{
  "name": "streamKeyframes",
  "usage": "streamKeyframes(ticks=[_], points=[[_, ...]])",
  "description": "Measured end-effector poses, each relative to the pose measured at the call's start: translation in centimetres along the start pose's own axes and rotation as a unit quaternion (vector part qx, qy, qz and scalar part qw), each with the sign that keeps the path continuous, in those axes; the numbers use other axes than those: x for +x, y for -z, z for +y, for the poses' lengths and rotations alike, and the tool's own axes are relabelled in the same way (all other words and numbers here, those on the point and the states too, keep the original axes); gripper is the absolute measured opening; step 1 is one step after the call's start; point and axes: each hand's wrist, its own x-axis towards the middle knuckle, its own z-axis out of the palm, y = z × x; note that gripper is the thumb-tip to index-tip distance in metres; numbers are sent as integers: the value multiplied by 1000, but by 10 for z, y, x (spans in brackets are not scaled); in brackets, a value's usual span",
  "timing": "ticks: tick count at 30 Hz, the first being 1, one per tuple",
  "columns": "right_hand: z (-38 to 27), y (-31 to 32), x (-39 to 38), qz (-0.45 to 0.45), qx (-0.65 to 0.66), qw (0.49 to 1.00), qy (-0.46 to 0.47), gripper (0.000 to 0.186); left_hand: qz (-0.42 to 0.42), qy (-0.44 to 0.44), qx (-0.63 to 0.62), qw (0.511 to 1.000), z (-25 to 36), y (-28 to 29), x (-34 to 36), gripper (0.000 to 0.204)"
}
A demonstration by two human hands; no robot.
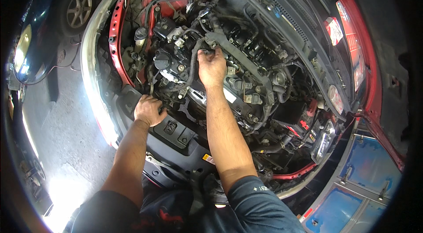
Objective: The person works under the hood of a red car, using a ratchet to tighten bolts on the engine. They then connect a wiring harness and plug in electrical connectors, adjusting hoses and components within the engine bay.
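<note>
My right hand (pixel 212 69) reaches into the engine bay over the engine. Its thumb and fingers are closed beside a black corrugated wiring conduit (pixel 193 63), at the end of a long dark harness channel (pixel 242 59). Whatever the fingertips grip is hidden. Farther left, my left hand (pixel 149 110) leans on the black plastic front cover (pixel 176 138), thumb apart from the fingers and nothing visible held. A round black oil filler cap (pixel 162 61) sits on the engine between the hands. Ignition coils (pixel 247 88) stand in a row to the right of my right forearm.
A red body rail (pixel 116 43) and a headlamp edge (pixel 93 56) border the bay on the left. The battery (pixel 288 116) lies at right, below the cowl grille (pixel 286 3). Another car's wheel (pixel 79 9) is at far left, a blue-panelled cabinet (pixel 368 156) at lower right.
</note>
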Motion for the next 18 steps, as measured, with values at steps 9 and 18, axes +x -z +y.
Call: streamKeyframes(ticks=[9, 18], points=[[-4, 1, 1, -5, 14, 999, -39, 58, 9, -6, -1, 1000, 0, -1, 0, 37], [1, 1, 5, -26, -19, 998, -49, 56, 10, -10, 8, 1000, -2, -4, 0, 37]])
